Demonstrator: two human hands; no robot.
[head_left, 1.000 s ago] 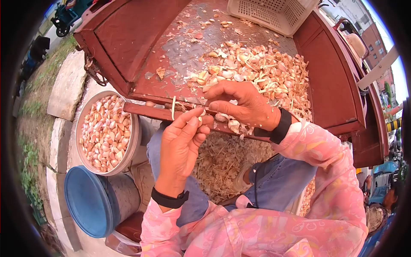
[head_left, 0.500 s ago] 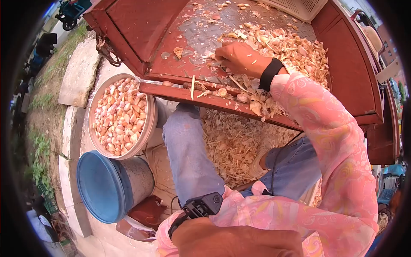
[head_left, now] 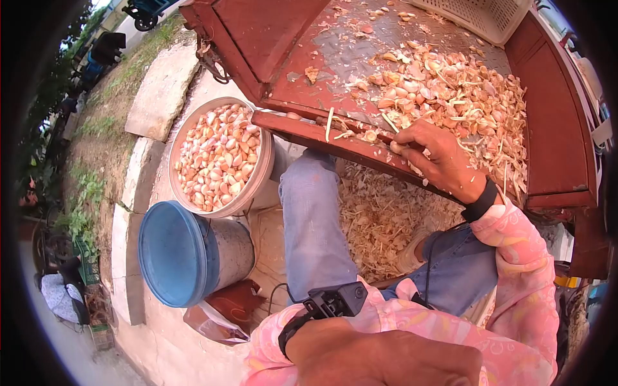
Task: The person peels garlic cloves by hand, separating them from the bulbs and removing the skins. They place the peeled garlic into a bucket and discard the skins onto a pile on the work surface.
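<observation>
My right hand [head_left: 441,157] rests on the front lip of a red metal truck bed [head_left: 347,51]. Its fingers are curled around a pale garlic clove at the fingertips. Just behind it lies a heap of unpeeled garlic cloves and stalks [head_left: 450,90]. My left hand [head_left: 386,357] is close under the camera at the bottom edge; only its back and a black wrist device show, the fingers are hidden. A round bowl [head_left: 172,154] full of pinkish cloves stands left of my knee, below the bed's lip.
A blue-lidded bucket [head_left: 170,254] lies under the bowl. Garlic skins [head_left: 380,219] cover the ground between my legs. A white plastic basket [head_left: 483,13] sits at the bed's far end. A stone curb [head_left: 161,83] and grass run along the left.
My left hand dropped from the bed's lip to under the camera. My right hand reached into the garlic heap, then drew back to the lip with a clove.
</observation>
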